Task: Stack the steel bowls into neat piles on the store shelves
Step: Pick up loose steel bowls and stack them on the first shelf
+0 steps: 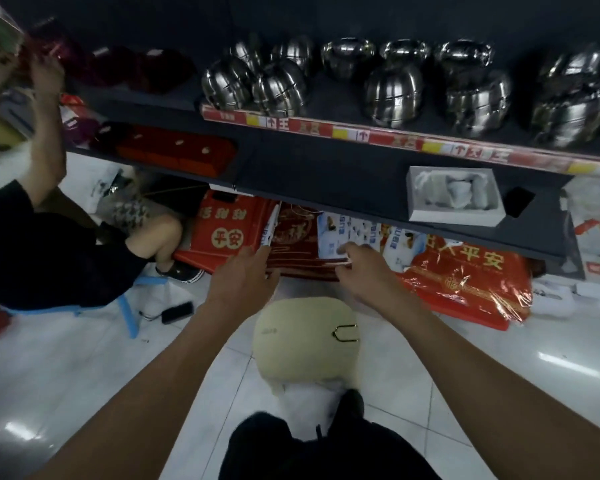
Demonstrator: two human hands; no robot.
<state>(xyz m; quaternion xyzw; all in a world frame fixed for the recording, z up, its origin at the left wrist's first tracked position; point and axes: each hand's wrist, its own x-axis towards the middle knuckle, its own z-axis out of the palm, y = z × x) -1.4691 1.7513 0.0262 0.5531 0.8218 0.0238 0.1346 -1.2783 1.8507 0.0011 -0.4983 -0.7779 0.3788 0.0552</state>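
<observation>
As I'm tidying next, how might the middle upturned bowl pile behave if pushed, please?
The bowl pile looks smooth and shiny, so probably slippery. Its nested domes may shift apart. Near the shelf edge, it could fall.

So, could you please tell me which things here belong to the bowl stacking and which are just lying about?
For the job: steel bowls; the shelf under them.
Lying about: white box; orange-red packets; dark red packet; phone on the floor; blue stool.
</observation>
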